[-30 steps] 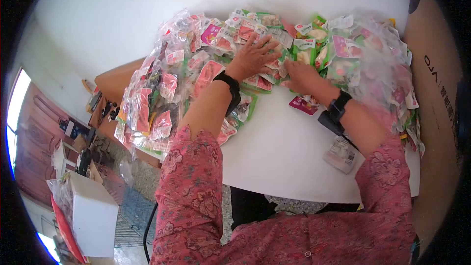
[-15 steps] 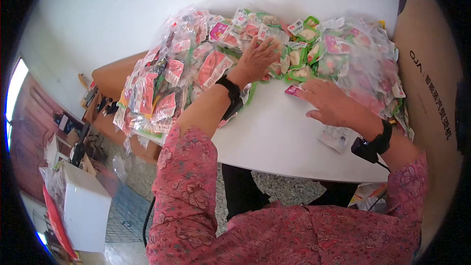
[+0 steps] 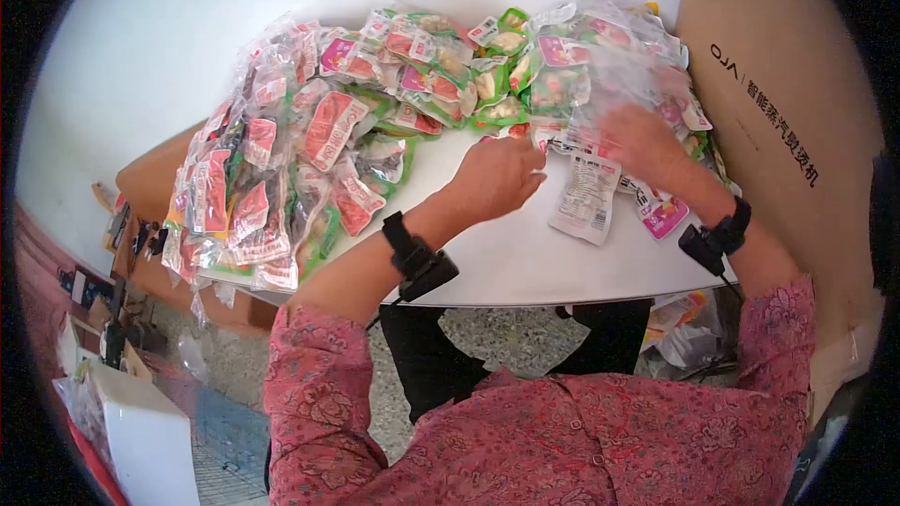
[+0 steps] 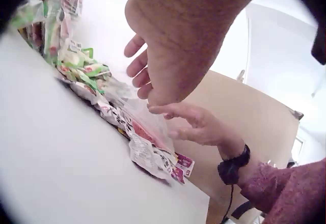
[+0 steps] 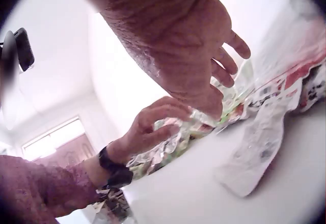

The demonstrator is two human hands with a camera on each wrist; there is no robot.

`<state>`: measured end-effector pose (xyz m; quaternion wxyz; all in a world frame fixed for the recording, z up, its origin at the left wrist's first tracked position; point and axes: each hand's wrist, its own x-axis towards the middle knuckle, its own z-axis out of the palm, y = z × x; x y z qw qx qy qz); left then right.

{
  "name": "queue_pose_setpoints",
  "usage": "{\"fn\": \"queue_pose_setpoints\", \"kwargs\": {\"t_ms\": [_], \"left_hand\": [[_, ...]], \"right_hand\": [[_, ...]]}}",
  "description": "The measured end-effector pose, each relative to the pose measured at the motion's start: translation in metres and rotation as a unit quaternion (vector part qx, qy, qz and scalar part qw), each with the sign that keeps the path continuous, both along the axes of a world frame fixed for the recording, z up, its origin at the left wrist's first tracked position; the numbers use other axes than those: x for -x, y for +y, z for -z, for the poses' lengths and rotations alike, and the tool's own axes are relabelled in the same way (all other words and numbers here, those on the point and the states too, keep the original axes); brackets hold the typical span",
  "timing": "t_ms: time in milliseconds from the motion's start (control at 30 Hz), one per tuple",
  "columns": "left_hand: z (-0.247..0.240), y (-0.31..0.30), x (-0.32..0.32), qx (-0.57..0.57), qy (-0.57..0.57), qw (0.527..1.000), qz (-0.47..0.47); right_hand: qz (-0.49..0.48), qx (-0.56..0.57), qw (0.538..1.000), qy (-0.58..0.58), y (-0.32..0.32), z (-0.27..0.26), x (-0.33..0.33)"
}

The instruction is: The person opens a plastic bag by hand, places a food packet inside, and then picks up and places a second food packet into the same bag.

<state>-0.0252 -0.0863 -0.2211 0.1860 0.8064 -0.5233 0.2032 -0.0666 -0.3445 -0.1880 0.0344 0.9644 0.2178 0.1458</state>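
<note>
Heaped packets of snacks in clear plastic form a left pile (image 3: 272, 150) and a right pile (image 3: 609, 56) on the white table (image 3: 469, 262). My left hand (image 3: 499, 178) hovers between them at their front edge, fingers loosely bent, with nothing visible in its grasp. Over the front of the right pile, blurred, is my right hand (image 3: 647, 145); its fingers (image 5: 237, 43) are spread and relaxed in the right wrist view. A white packet with printed text (image 3: 587, 197) lies just below the hands, beside a purple-ended packet (image 3: 664, 215).
Green packets (image 3: 502, 84) bridge the two piles at the back. A large cardboard box (image 3: 778, 103) stands along the right side. Another brown box (image 3: 155, 164) is beyond the table's left edge, with a white box (image 3: 150, 431) on the floor side.
My left hand has left the left pile and moved toward the front middle. My right hand has shifted up onto the right pile's front, and more packets now lie there.
</note>
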Motion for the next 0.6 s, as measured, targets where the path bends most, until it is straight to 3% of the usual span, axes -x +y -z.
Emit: {"fn": "queue_pose_setpoints", "kwargs": {"t_ms": [33, 100, 133, 167, 233, 300, 367, 433, 500, 600], "left_hand": [[0.006, -0.006, -0.007, 0.004, 0.002, 1.000, 0.004], [0.016, -0.018, -0.024, 0.086, 0.151, 0.984, -0.031], [0.019, -0.024, -0.033, 0.120, 0.302, 0.945, -0.036], [0.023, -0.028, -0.041, 0.123, 0.303, 0.944, -0.029], [0.025, -0.031, -0.048, 0.276, 0.541, 0.791, 0.070], [0.033, -0.028, -0.056, 0.282, 0.557, 0.778, 0.076], [0.044, -0.024, -0.068, 0.307, 0.613, 0.721, 0.104], [0.050, -0.016, -0.076, 0.310, 0.633, 0.700, 0.116], [0.053, -0.014, -0.075, 0.312, 0.653, 0.678, 0.129], [0.047, -0.008, -0.073, 0.293, 0.647, 0.692, 0.127]], "right_hand": [[0.041, 0.005, 0.999, 0.006, -0.008, -0.003, -0.004], [0.090, 0.009, 0.996, -0.019, -0.020, -0.009, 0.000], [0.135, 0.009, 0.990, -0.047, -0.022, -0.013, 0.003], [0.140, 0.014, 0.989, -0.047, -0.025, -0.015, 0.004], [0.131, -0.014, 0.991, -0.012, -0.029, -0.014, 0.002], [0.107, 0.011, 0.994, -0.027, -0.021, -0.006, 0.002], [0.081, 0.034, 0.995, -0.038, -0.007, 0.007, 0.001], [0.021, 0.031, 0.991, -0.127, 0.005, 0.021, -0.001], [0.051, 0.084, 0.993, -0.071, 0.003, 0.024, -0.008], [0.108, 0.154, 0.982, -0.021, -0.004, 0.019, -0.026]]}}
